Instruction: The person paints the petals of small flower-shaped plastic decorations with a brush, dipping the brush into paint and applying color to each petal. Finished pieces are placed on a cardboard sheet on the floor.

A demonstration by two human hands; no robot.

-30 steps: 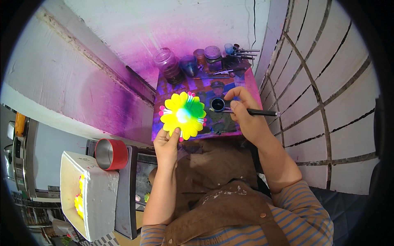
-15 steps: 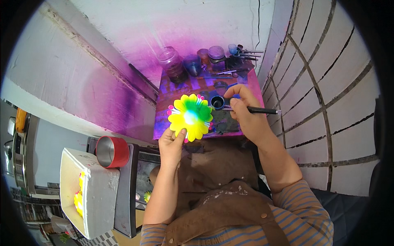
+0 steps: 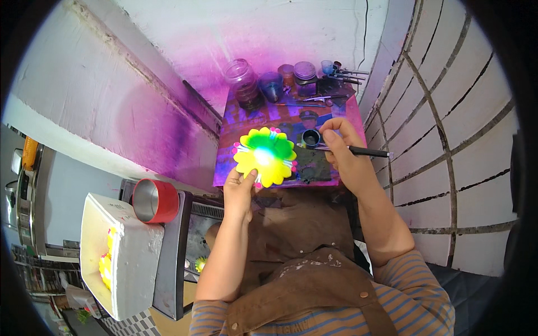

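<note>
Pinched at its lower edge, a yellow flower-shaped piece (image 3: 246, 162) with a pale centre is held up by my left hand (image 3: 239, 193). Its upper petals are green, and small pink-tipped stalks stick out around it. My right hand (image 3: 343, 147) is closed around an airbrush (image 3: 367, 152), whose black handle points right. The airbrush's dark round cup (image 3: 311, 138) shows beside my fingers, and its nozzle end faces the flower's right side, a short gap away.
On the purple-stained table (image 3: 238, 129), a jar (image 3: 244, 84), several paint containers and spare airbrushes (image 3: 350, 75) line the back. At left, a red cup (image 3: 156, 200) stands by a white foam box (image 3: 131, 269) with yellow flowers inside. A tiled wall (image 3: 431, 185) rises at right.
Green now spreads across more of the flower's top, toward the left. The whole view has shifted slightly, while both hands keep their holds.
</note>
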